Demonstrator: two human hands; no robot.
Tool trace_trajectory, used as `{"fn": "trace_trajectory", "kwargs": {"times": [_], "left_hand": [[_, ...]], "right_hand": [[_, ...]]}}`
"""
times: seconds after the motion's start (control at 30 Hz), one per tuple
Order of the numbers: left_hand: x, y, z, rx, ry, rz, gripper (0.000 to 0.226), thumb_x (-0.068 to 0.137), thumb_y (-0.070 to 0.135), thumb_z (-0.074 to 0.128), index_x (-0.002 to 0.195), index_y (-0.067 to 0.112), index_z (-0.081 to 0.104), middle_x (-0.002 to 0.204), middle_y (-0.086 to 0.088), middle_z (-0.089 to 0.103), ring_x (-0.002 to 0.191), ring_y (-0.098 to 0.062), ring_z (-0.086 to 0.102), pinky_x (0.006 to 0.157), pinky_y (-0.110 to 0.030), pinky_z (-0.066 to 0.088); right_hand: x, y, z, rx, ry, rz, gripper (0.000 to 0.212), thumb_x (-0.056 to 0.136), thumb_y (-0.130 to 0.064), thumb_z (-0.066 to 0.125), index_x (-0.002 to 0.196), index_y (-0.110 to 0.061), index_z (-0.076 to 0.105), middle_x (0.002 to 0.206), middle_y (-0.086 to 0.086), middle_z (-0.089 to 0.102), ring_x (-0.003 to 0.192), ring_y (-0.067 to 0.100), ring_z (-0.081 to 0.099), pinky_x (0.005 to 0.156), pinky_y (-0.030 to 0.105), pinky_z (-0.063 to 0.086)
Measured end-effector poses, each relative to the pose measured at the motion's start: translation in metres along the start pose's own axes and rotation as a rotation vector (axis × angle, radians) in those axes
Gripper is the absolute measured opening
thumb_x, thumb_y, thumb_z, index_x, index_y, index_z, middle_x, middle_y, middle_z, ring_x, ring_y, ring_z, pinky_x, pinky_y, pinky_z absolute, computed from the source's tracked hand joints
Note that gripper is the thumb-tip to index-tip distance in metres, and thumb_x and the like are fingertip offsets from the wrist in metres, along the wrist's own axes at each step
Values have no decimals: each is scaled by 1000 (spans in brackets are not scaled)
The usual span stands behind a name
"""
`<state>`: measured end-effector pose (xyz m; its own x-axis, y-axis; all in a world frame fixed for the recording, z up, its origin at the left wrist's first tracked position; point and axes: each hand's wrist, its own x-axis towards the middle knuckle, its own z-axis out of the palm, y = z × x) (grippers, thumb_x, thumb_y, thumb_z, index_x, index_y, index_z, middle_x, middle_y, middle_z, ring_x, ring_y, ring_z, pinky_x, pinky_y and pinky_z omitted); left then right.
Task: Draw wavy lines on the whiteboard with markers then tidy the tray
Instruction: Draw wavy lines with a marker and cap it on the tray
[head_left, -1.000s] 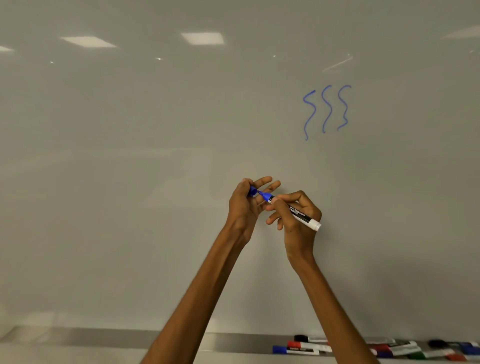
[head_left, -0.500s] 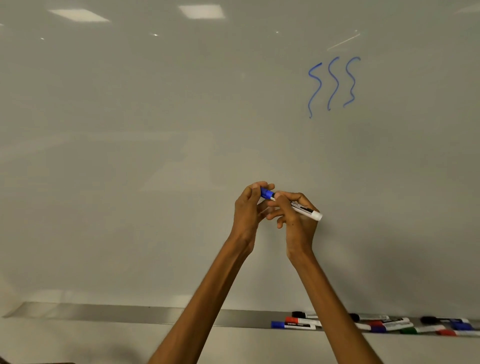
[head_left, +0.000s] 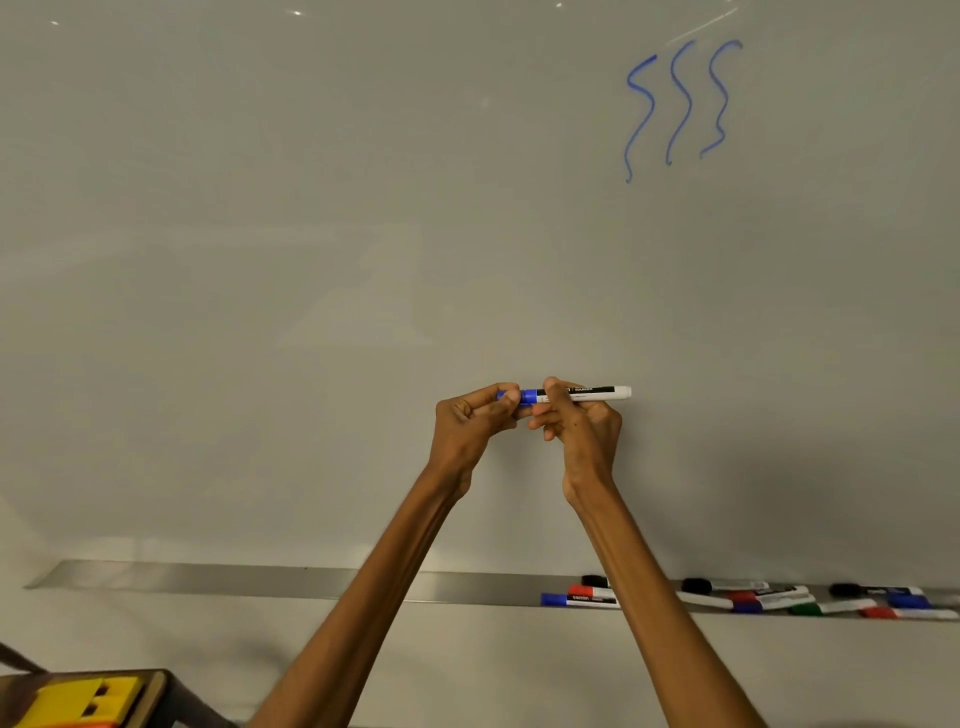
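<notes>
Both hands hold one blue marker level in front of the whiteboard. My left hand pinches its blue cap end, which sits on the marker. My right hand grips the white barrel, whose end sticks out to the right. Three blue wavy lines run down the board at the upper right. The metal tray spans the board's lower edge, with several markers lying loosely on its right part.
A wooden surface with a yellow and orange block shows at the bottom left corner. The tray's left part holds nothing. Some tray markers are hidden behind my right forearm.
The cap, held apart in my left hand a second ago, is now on the marker's tip. The marker has turned level. My view has dropped, so the wavy lines sit higher.
</notes>
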<state>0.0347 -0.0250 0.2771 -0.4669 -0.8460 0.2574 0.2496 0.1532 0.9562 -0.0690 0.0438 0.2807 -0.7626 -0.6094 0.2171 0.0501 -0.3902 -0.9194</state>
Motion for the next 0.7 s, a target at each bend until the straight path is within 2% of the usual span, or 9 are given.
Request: {"fn": "trace_trajectory", "kwargs": {"times": [0.23, 0.3, 0.4, 0.5, 0.6, 0.7], "left_hand": [[-8, -17, -10, 43, 28, -11, 21, 92, 15, 64, 107, 4, 73, 94, -13, 75, 90, -23, 72, 87, -34, 57], [-14, -21, -14, 62, 27, 0, 20, 91, 15, 65, 107, 6, 73, 95, -12, 75, 92, -25, 71, 86, -31, 57], [-19, -26, -37, 105, -44, -29, 22, 86, 11, 70, 107, 4, 73, 92, -8, 76, 87, -18, 72, 78, -23, 56], [-24, -33, -67, 223, -99, -86, 24, 81, 7, 75, 105, 4, 74, 87, -4, 77, 82, -12, 72, 73, -17, 53], [-27, -47, -97, 337, -128, -127, 23, 80, 8, 77, 103, 6, 75, 85, -8, 77, 83, -16, 72, 73, -17, 53], [-28, -66, -133, 458, -118, -160, 22, 78, 9, 79, 100, 7, 76, 84, -8, 77, 82, -12, 71, 78, -18, 53]], "right_hand": [[-6, 24, 5, -33, 48, 93, 20, 90, -25, 66, 74, -14, 70, 55, 5, 68, 49, 17, 64, 50, 23, 49], [-8, 26, 5, -42, 37, 110, 21, 90, -26, 66, 73, -13, 70, 54, 4, 68, 48, 16, 64, 49, 21, 50], [-14, 33, 3, -68, -55, 169, 22, 89, -26, 68, 73, -11, 70, 57, 3, 69, 50, 15, 65, 48, 20, 51], [-23, 48, 2, -125, -201, 269, 23, 87, -33, 69, 82, -11, 72, 68, 6, 72, 58, 18, 69, 50, 22, 51], [-26, 68, -3, -167, -281, 405, 29, 87, -42, 66, 91, -14, 73, 79, 6, 75, 66, 19, 72, 52, 23, 51], [-26, 93, -13, -184, -319, 455, 20, 89, -33, 67, 96, -15, 72, 89, 8, 75, 69, 19, 72, 54, 24, 50]]}}
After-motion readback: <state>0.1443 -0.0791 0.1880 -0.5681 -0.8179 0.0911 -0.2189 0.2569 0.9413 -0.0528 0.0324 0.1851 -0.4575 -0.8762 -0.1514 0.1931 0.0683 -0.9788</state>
